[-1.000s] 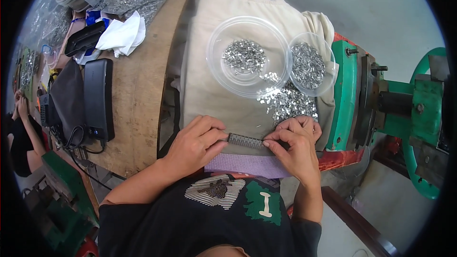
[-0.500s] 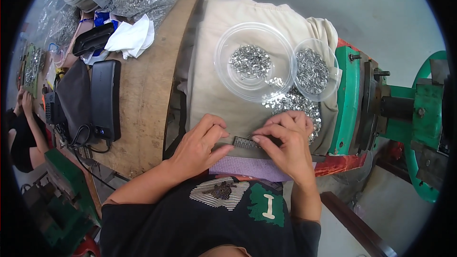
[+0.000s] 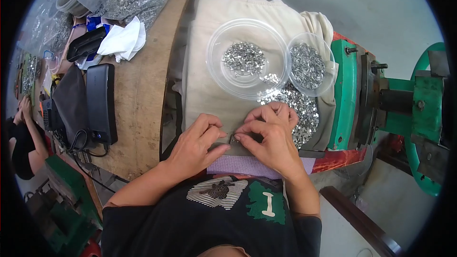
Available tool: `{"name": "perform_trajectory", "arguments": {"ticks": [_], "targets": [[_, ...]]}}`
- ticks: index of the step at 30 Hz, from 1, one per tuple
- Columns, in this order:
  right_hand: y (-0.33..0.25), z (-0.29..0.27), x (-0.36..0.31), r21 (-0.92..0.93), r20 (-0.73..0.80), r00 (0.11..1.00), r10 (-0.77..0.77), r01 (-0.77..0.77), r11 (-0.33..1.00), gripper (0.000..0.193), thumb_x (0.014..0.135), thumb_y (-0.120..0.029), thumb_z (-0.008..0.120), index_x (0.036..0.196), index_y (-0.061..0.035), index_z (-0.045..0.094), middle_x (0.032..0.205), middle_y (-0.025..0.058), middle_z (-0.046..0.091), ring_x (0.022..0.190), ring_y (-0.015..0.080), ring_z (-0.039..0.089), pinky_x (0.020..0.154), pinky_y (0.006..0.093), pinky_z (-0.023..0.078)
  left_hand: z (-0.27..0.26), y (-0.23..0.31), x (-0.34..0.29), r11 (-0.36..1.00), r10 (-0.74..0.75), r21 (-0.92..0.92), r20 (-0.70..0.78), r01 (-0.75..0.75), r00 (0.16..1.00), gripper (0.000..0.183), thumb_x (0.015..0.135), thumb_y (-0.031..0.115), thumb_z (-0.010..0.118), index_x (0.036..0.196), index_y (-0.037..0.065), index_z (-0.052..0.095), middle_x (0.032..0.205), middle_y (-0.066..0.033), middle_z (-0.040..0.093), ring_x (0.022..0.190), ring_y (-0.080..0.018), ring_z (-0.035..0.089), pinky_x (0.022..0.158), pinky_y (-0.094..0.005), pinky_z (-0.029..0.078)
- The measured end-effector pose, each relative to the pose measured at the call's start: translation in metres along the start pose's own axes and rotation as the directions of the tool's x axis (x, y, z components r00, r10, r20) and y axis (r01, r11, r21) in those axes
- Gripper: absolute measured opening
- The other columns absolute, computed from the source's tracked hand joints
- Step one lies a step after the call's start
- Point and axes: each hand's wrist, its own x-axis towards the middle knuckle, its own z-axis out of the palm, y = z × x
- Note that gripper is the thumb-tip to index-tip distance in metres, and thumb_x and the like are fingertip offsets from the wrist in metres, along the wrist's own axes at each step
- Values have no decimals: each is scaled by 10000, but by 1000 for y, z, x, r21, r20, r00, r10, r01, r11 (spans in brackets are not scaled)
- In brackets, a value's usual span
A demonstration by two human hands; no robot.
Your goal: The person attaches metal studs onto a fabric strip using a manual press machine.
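Note:
A small dark metal block (image 3: 233, 139) lies on the beige cloth (image 3: 209, 93), mostly hidden by my right hand (image 3: 272, 135). My right thumb and forefinger are pinched together over its left end; whatever they hold is too small to make out. Just left of the block is my left hand (image 3: 196, 143), its thumb and curled forefinger apart with nothing between them. Beyond my right hand spreads a pile of small shiny flat metal pieces (image 3: 304, 119). Behind it stand a large clear round tub (image 3: 214, 74) and a smaller clear dish (image 3: 328, 74), both with small metal pieces inside.
At the right stands a green machine (image 3: 345, 100) with protruding bolts and a green handwheel (image 3: 414, 162). On the wooden table (image 3: 143, 95) at left are a black power bank (image 3: 100, 104), white tissue (image 3: 123, 40), a black tray (image 3: 85, 44) and plastic bags. Another person's arms (image 3: 31, 119) show at far left.
My right hand has moved left along the block, now covering most of it. My left hand has stayed nearly still beside it. The whole view has shifted slightly.

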Motion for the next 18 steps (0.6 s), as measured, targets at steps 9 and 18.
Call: {"name": "perform_trajectory", "arguments": {"ticks": [9, 18], "targets": [[30, -39, -44, 13, -138, 969, 204, -204, 979, 96, 751, -190, 802, 830, -142, 779, 972, -40, 644, 1067, 216, 495, 1001, 405, 268, -1, 4, 1, 1000, 28, -6, 10, -28, 1000, 302, 740, 59, 810, 997, 0, 663, 1073, -137, 550, 887, -290, 647, 751, -377, 533], [26, -27, -55, -87, -149, 975, 167, -181, 980, 122, 728, -201, 823, 828, -146, 781, 980, -47, 625, 1085, 240, 479, 1001, 434, 252, 1, 6, 3, 997, 43, 60, 0, -43, 999, 310, 723, 49, 816, 1003, 4, 689, 1061, -131, 570, 876, -281, 641, 753, -377, 525]]}}
